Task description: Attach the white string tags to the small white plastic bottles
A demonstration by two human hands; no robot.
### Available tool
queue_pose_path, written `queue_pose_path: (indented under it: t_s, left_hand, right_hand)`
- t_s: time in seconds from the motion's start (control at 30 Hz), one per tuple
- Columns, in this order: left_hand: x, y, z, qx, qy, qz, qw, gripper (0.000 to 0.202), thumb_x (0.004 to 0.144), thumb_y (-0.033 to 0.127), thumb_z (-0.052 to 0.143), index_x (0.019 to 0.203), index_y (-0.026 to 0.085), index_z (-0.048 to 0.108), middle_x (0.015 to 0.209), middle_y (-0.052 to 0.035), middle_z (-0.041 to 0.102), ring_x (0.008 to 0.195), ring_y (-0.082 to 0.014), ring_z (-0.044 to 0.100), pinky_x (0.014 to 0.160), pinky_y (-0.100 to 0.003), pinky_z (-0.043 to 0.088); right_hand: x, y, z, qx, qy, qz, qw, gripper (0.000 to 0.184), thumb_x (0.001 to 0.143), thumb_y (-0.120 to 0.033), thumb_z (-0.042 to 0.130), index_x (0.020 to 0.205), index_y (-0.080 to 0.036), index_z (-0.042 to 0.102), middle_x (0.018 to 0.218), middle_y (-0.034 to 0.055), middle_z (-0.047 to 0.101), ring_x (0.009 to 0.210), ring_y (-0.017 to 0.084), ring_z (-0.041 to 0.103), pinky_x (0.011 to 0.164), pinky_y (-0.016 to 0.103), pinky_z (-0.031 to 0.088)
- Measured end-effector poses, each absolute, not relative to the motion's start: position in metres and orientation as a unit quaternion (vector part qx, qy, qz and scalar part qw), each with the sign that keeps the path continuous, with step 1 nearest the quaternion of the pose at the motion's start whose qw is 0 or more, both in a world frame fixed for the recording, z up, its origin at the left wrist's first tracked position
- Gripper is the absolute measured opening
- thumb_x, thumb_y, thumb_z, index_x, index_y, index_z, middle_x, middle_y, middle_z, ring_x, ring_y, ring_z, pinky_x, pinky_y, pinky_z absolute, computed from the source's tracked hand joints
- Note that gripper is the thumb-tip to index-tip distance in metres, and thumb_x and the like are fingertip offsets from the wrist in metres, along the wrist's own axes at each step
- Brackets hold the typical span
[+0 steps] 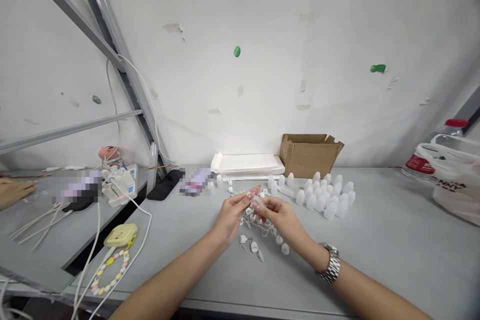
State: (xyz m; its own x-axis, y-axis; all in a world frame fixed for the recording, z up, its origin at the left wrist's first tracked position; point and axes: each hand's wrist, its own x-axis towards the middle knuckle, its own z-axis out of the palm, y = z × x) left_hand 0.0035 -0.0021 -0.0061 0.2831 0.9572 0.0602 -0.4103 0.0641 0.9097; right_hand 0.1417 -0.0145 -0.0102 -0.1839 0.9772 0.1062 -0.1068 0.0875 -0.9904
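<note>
My left hand (232, 215) and my right hand (279, 215) meet over the middle of the table, fingers pinched together. Between their fingertips is a small translucent plastic piece (258, 203), partly covered by the fingers, so its exact kind is hard to tell. Below and behind the hands lies a loose pile of small white caps with thin straps (265, 230). A few strapped caps (254, 247) lie apart at the near side. Just right of my right hand, several small white squeeze bottles (320, 202) stand in a cluster, and one bottle (285, 191) lies on its side.
A cardboard box (309, 157) and a stack of white padded envelopes (249, 165) stand against the wall. To the left are a phone (197, 181), cables, a yellow case (120, 235) with a bead strap, and another person's hand (17, 191). A plastic bag (459, 185) sits right.
</note>
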Motion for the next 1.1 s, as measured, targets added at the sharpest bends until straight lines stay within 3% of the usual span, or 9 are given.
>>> queue_pose_path:
  t_s: [0.33, 0.43, 0.57, 0.7, 0.9, 1.1]
  left_hand:
    - [0.008, -0.005, -0.004, 0.479, 0.256, 0.488, 0.683, 0.026, 0.073, 0.037, 0.063, 0.079, 0.014, 0.072, 0.113, -0.012, 0.062, 0.119, -0.0287, 0.042, 0.1, -0.038, 0.027]
    - [0.007, -0.002, -0.009, 0.447, 0.295, 0.514, 0.67, 0.026, 0.071, 0.036, 0.064, 0.083, 0.014, 0.072, 0.111, -0.012, 0.063, 0.114, -0.0293, 0.047, 0.097, -0.039, 0.03]
    - [0.008, 0.001, -0.015, 0.399, 0.316, 0.551, 0.661, 0.028, 0.067, 0.033, 0.069, 0.088, 0.015, 0.071, 0.105, -0.0105, 0.066, 0.113, -0.0267, 0.048, 0.098, -0.036, 0.029]
    - [0.006, 0.002, -0.013, 0.369, 0.303, 0.54, 0.693, 0.026, 0.069, 0.036, 0.067, 0.085, 0.016, 0.071, 0.106, -0.0094, 0.066, 0.111, -0.0257, 0.049, 0.097, -0.036, 0.031]
    - [0.004, 0.002, -0.007, 0.422, 0.295, 0.531, 0.673, 0.029, 0.071, 0.041, 0.064, 0.077, 0.013, 0.071, 0.103, -0.0114, 0.067, 0.109, -0.0269, 0.051, 0.097, -0.037, 0.032]
    - [0.008, 0.0, -0.012, 0.474, 0.301, 0.534, 0.632, 0.026, 0.077, 0.037, 0.058, 0.082, 0.014, 0.071, 0.103, -0.0103, 0.067, 0.109, -0.0253, 0.051, 0.098, -0.038, 0.03]
  right_hand:
    - [0.154, -0.013, -0.005, -0.239, -0.448, 0.761, 0.404, 0.031, 0.067, -0.04, 0.071, 0.059, -0.012, 0.059, 0.054, -0.002, 0.05, 0.046, 0.006, 0.037, 0.047, 0.021, 0.03]
    - [0.153, -0.01, -0.005, -0.278, -0.455, 0.733, 0.423, 0.033, 0.07, -0.044, 0.067, 0.065, -0.012, 0.061, 0.06, 0.0012, 0.057, 0.049, 0.007, 0.044, 0.048, 0.021, 0.033]
    - [0.148, -0.009, -0.004, -0.379, -0.521, 0.604, 0.469, 0.035, 0.065, -0.045, 0.07, 0.076, -0.013, 0.062, 0.064, 0.001, 0.061, 0.055, 0.011, 0.051, 0.054, 0.024, 0.039]
    - [0.147, -0.011, -0.002, -0.427, -0.541, 0.541, 0.482, 0.037, 0.062, -0.05, 0.07, 0.066, -0.016, 0.059, 0.054, -0.002, 0.056, 0.05, 0.011, 0.048, 0.051, 0.025, 0.038]
    - [0.149, -0.014, -0.001, -0.38, -0.526, 0.596, 0.474, 0.037, 0.065, -0.05, 0.068, 0.061, -0.015, 0.058, 0.057, 0.0003, 0.057, 0.052, 0.011, 0.048, 0.052, 0.025, 0.037]
    - [0.151, -0.016, -0.001, -0.332, -0.466, 0.679, 0.46, 0.033, 0.066, -0.041, 0.071, 0.056, -0.013, 0.057, 0.054, -0.0004, 0.055, 0.047, 0.007, 0.042, 0.047, 0.022, 0.03]
